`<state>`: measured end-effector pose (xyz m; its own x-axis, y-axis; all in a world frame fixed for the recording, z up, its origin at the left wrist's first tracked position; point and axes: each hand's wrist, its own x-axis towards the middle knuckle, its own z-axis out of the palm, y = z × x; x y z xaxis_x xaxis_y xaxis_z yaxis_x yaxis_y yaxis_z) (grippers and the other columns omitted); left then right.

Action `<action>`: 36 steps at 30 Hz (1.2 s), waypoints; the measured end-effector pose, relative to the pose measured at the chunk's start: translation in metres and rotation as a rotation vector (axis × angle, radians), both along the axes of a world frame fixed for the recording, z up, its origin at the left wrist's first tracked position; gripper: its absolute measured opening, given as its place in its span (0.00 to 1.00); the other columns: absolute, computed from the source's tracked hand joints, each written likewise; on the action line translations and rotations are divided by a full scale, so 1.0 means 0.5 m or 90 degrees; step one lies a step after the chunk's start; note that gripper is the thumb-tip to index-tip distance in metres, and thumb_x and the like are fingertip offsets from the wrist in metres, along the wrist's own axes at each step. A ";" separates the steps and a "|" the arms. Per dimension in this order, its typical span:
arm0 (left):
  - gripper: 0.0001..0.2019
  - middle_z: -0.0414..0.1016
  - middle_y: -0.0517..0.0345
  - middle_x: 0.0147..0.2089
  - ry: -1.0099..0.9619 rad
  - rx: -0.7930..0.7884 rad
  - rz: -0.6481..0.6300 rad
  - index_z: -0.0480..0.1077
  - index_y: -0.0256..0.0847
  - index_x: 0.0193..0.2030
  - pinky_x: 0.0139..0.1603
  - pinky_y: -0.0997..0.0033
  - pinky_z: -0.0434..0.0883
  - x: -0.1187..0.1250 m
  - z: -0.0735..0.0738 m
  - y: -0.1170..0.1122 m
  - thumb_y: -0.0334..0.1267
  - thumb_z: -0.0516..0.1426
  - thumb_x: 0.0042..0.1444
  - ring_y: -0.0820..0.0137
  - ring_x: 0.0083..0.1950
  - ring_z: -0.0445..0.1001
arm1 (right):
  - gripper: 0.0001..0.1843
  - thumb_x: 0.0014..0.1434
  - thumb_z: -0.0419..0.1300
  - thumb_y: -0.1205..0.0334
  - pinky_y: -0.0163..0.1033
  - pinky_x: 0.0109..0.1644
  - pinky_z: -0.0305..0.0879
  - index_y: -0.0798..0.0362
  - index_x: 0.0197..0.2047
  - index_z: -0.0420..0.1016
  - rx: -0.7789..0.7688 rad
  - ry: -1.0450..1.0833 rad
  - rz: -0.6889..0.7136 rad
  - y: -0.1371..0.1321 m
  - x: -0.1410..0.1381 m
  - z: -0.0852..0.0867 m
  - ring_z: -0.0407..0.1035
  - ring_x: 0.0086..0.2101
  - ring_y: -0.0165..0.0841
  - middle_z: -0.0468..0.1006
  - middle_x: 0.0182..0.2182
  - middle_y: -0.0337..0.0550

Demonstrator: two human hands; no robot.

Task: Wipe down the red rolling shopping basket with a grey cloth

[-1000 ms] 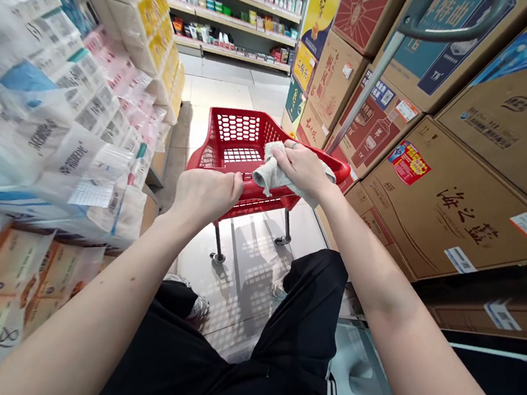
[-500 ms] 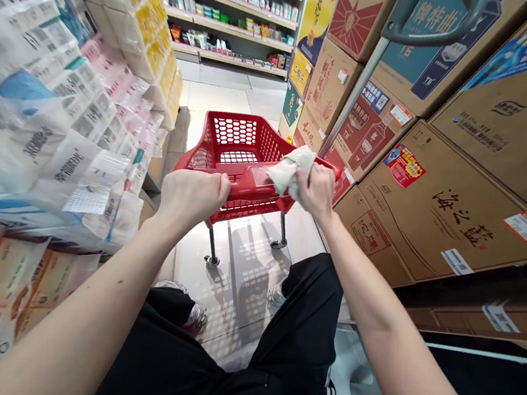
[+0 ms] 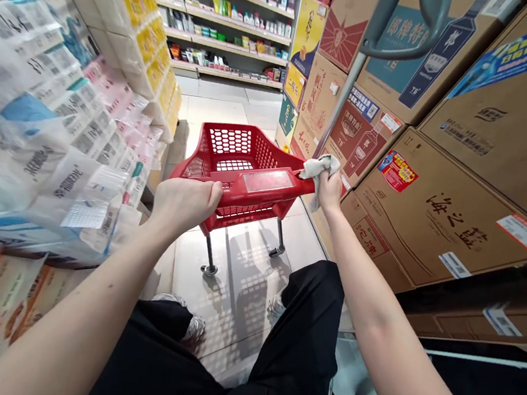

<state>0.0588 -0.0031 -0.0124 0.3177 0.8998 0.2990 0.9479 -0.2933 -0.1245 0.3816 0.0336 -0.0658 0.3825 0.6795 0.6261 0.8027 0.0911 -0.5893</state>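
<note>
A red plastic shopping cart point(image 3: 276, 154) stands in front of me on thin metal legs with casters. My left hand point(image 3: 186, 201) is wrapped round the left end of its handlebar point(image 3: 265, 183), which has a clear label panel in the middle. At the right end of the bar, my right hand point(image 3: 330, 190) grips a whitish cloth point(image 3: 318, 167). The cloth is folded over the bar's end, and part of it hangs below. My right fingertips are partly hidden by the cloth.
Stacked cardboard cartons point(image 3: 460, 210) line the right side, with a grey metal handle point(image 3: 404, 47) on a pole before them. Packs of tissue paper point(image 3: 46, 110) are piled at left. Shelves of small bottles and tubes point(image 3: 230, 44) stand ahead, beyond the tiled floor point(image 3: 216, 110).
My right hand has slid the cloth rightward along the handlebar, from beside the label panel to the bar's right end. My left hand keeps its hold; the view has shifted slightly.
</note>
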 end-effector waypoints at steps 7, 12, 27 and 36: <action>0.33 0.77 0.40 0.30 -0.021 0.024 0.006 0.75 0.35 0.31 0.30 0.64 0.59 0.012 -0.007 -0.008 0.46 0.32 0.62 0.55 0.34 0.75 | 0.23 0.65 0.38 0.63 0.54 0.62 0.52 0.56 0.61 0.57 0.091 0.024 0.003 -0.058 -0.081 -0.017 0.56 0.60 0.38 0.63 0.58 0.56; 0.29 0.78 0.44 0.34 -0.035 0.022 -0.009 0.73 0.38 0.36 0.32 0.65 0.59 0.005 0.004 -0.011 0.46 0.33 0.63 0.58 0.36 0.76 | 0.24 0.64 0.42 0.58 0.57 0.67 0.44 0.55 0.62 0.57 0.077 -0.121 0.086 -0.131 -0.156 -0.053 0.44 0.65 0.39 0.56 0.63 0.56; 0.25 0.77 0.55 0.37 -0.231 -0.062 -0.182 0.62 0.43 0.55 0.38 0.66 0.65 -0.033 0.012 -0.005 0.50 0.33 0.65 0.62 0.41 0.75 | 0.18 0.60 0.54 0.56 0.59 0.69 0.30 0.54 0.52 0.68 -0.082 -0.386 0.406 -0.131 -0.178 0.074 0.45 0.65 0.42 0.59 0.63 0.50; 0.29 0.64 0.50 0.62 -0.419 -0.085 -0.342 0.48 0.43 0.66 0.56 0.59 0.65 -0.018 0.028 -0.015 0.53 0.45 0.61 0.61 0.60 0.66 | 0.24 0.62 0.52 0.59 0.55 0.69 0.36 0.59 0.59 0.60 -0.136 -0.372 0.402 -0.115 -0.257 0.093 0.45 0.65 0.42 0.57 0.63 0.56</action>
<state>0.0499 -0.0106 0.0015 0.5099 0.7175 0.4746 0.5426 -0.6964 0.4698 0.2529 -0.0239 -0.0190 -0.4454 0.7798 0.4400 0.8173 0.5547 -0.1558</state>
